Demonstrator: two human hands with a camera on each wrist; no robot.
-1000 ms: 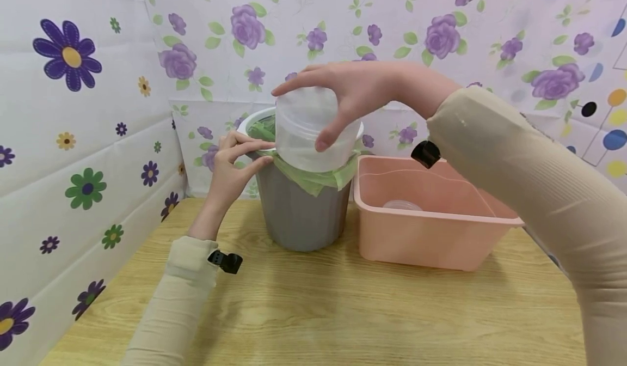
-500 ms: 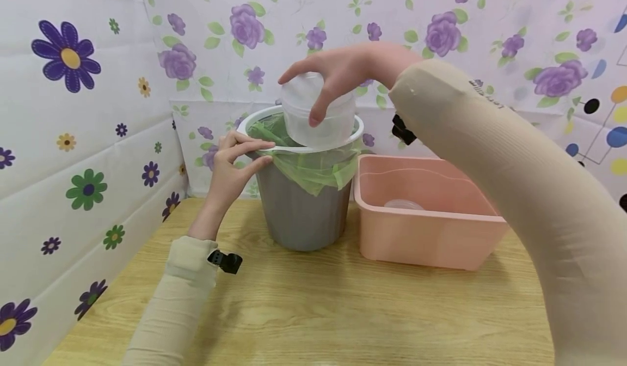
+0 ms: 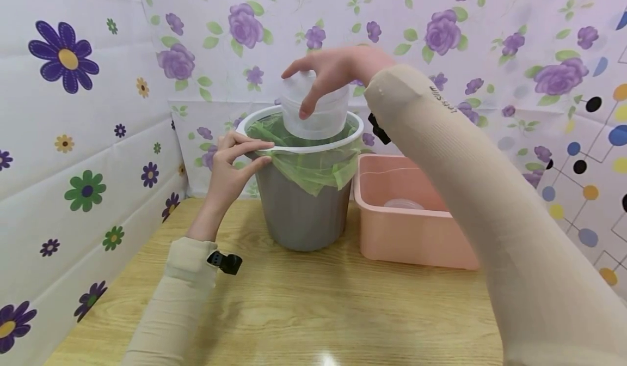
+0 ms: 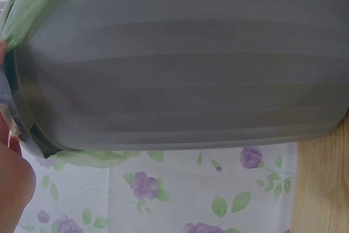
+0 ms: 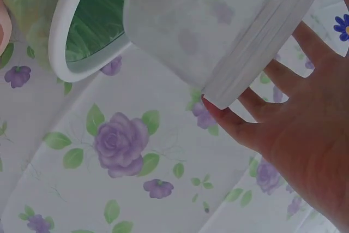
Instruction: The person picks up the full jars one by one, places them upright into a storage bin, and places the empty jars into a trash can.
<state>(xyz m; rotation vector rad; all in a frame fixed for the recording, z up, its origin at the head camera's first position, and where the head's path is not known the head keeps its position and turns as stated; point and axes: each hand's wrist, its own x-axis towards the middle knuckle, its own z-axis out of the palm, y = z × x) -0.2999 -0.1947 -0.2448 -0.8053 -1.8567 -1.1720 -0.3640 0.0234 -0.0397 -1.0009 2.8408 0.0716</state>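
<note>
In the head view, my right hand (image 3: 335,72) grips a translucent plastic jar (image 3: 320,121) from above, its thumb on the near side. The jar hangs over the mouth of a grey trash bin (image 3: 306,219). A ridged band circles the jar's upper end, where the fingertips lie in the right wrist view. Green liner bag (image 3: 318,175) folds over the bin's white rim (image 3: 313,149). My left hand (image 3: 232,159) pinches that rim and bag at the left, thumb below and fingers on top. Only part of this hand shows in the left wrist view.
Right of the bin stands a pink plastic tub (image 3: 411,241) with a clear round item (image 3: 403,204) inside. Both stand on a wood-grain table (image 3: 294,311). Flower-printed sheets (image 3: 206,6) close off the back and left side.
My right hand has carried the jar back from the bin's near rim to over its opening, the forearm swinging left. My left hand keeps its place on the rim.
</note>
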